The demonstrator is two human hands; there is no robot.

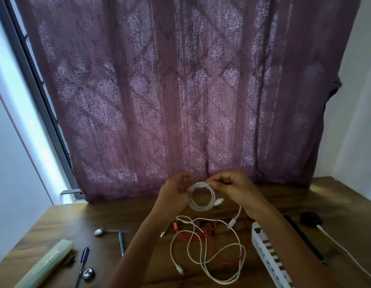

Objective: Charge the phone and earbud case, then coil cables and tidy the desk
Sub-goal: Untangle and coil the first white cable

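Both my hands hold a white cable point(202, 196) wound into a small coil, raised above the wooden desk point(66, 223). My left hand point(174, 193) grips the coil's left side and my right hand point(232, 187) pinches its top, with a plug end sticking out to the right. Below on the desk lie a loose white cable point(203, 252) and a red cable point(191, 234), tangled together. A white power strip point(270, 260) lies under my right forearm. A black earbud case point(311, 219) sits at the right with a white lead plugged into it.
At the left of the desk lie a metal spoon point(101, 231), a grey pen point(121, 242), a blue pen point(83, 260), a translucent box point(49, 265) and a small shiny object point(88, 273). A dark slim object point(303, 240) lies beside the strip. A purple curtain point(180, 90) hangs behind.
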